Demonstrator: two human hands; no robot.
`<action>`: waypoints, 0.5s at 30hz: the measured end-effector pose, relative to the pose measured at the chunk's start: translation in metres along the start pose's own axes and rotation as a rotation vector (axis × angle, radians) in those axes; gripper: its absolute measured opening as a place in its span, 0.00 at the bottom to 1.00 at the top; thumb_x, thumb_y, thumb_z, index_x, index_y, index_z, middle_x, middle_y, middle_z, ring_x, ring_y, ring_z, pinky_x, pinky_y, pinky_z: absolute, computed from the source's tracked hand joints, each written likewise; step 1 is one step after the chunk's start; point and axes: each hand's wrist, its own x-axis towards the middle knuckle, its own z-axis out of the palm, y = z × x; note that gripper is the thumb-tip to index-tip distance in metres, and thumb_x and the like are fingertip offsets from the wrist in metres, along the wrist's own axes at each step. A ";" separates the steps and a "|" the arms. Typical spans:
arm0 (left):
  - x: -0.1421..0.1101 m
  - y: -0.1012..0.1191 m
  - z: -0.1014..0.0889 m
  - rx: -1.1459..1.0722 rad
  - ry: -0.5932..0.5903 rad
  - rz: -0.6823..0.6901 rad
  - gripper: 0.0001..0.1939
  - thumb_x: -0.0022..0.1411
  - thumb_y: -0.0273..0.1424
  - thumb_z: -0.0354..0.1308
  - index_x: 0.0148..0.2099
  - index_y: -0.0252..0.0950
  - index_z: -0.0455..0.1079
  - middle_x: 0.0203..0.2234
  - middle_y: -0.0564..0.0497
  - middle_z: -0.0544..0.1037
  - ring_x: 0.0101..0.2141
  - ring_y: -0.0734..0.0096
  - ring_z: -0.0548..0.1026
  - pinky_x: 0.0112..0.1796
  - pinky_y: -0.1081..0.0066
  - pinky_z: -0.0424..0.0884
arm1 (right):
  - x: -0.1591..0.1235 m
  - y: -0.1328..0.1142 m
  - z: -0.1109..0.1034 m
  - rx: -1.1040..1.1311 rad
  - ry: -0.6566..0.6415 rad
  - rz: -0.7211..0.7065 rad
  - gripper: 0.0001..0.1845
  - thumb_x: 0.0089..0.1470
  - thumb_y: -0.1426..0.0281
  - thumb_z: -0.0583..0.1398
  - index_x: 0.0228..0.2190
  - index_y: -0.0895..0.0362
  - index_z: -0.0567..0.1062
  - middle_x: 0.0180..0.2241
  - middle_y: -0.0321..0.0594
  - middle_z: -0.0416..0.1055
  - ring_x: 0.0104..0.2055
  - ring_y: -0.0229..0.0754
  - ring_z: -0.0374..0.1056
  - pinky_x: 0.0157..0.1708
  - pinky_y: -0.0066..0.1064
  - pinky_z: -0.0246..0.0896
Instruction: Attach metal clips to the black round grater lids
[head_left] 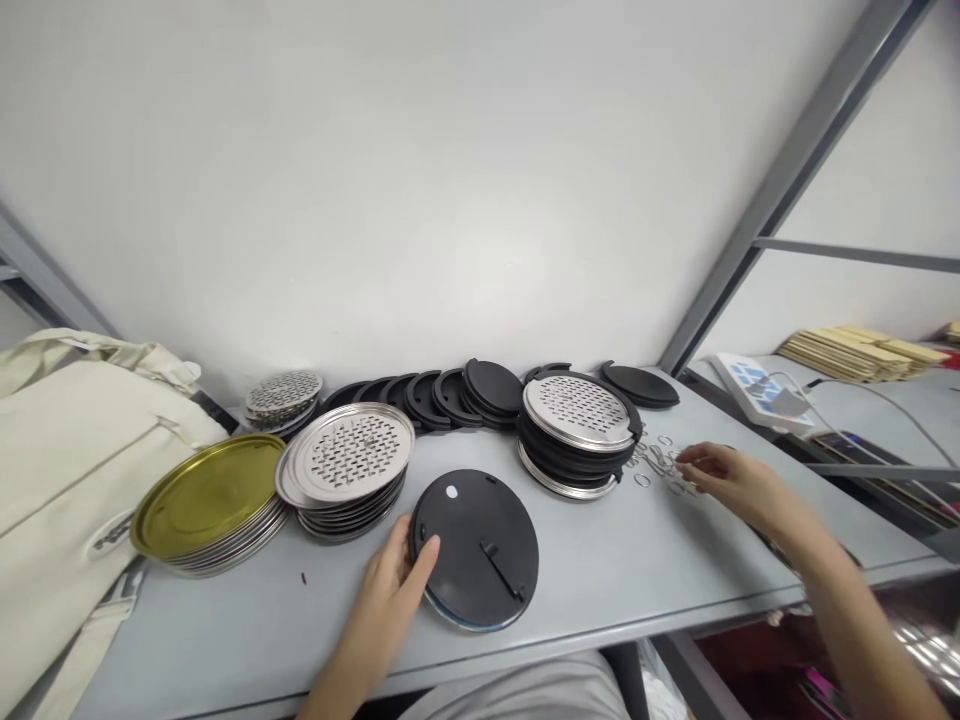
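My left hand (394, 580) grips the left edge of a round black plastic disc (465, 530), thumb on top. The disc lies tilted above the table's front, with a narrow slot, a small hinged-looking bar and a white oval spot on its face; a bluish rim shows beneath. Over on the right, my right hand (724, 480) bends its fingers together at a loose scatter of small metal rings (643, 480). Whatever is between those fingertips is too small to make out. Between the hands stands a stack of black discs topped by a perforated silver plate (577, 410).
Left of centre are a stack of perforated silver plates (356, 455) and gold-topped round lids (214, 490). Black rimmed discs (427, 400) lean in a row along the wall. A cream bag (75, 480) covers the left end. Wooden strips (855, 350) lie beyond the metal frame.
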 end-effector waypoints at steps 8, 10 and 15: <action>-0.003 -0.002 -0.002 0.716 0.106 0.147 0.25 0.68 0.42 0.40 0.62 0.37 0.51 0.17 0.56 0.67 0.20 0.62 0.71 0.25 0.71 0.61 | 0.017 0.008 0.033 -0.266 -0.110 -0.003 0.14 0.46 0.60 0.59 0.30 0.58 0.75 0.28 0.45 0.74 0.29 0.47 0.69 0.31 0.35 0.59; -0.003 -0.001 -0.003 0.719 0.076 0.173 0.22 0.69 0.41 0.38 0.61 0.39 0.52 0.19 0.56 0.68 0.22 0.62 0.72 0.26 0.71 0.61 | 0.018 0.008 0.036 -0.287 -0.108 0.004 0.13 0.46 0.62 0.58 0.28 0.59 0.75 0.27 0.47 0.74 0.29 0.47 0.69 0.30 0.35 0.59; -0.003 0.001 -0.005 0.680 0.049 0.165 0.19 0.69 0.41 0.37 0.58 0.40 0.53 0.20 0.56 0.68 0.23 0.64 0.72 0.26 0.72 0.61 | 0.019 0.008 0.040 -0.333 -0.083 0.005 0.11 0.43 0.64 0.58 0.22 0.59 0.73 0.24 0.48 0.73 0.28 0.48 0.68 0.30 0.35 0.58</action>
